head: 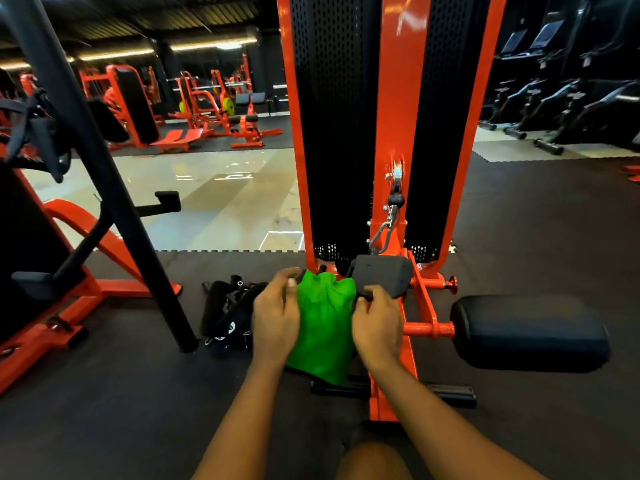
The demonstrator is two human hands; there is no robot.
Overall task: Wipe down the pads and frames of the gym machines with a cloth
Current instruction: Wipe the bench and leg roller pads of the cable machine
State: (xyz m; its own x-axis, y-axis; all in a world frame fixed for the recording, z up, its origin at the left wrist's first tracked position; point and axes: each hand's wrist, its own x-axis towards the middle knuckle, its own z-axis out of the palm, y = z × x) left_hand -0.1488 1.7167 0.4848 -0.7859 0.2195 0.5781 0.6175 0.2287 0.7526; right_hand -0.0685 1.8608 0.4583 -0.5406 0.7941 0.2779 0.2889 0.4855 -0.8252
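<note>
Green cloth (323, 320) hangs between my grips, hiding most of the black handle (302, 274); left grip (277, 317) and right grip (377, 327) each clench one end, fingertips tucked from sight.

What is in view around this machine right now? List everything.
green cloth: one, green, centre, between the hands.
foot plate: one, dark grey, just beyond the cloth.
orange frame: one upright, orange, between black perforated panels.
carabiner: one, silver, hanging above the foot plate.
roller pad: one, black, right, on an orange stub.
strap bundle: one heap, black, on the floor left of the cloth.
slanted post: one, black, left.
treadmills: a row, black, far right; count unclear.
far machines: several, orange, left background.
left hand: fingers curled at the cloth's left edge.
right hand: fingers curled at its right edge.
</note>
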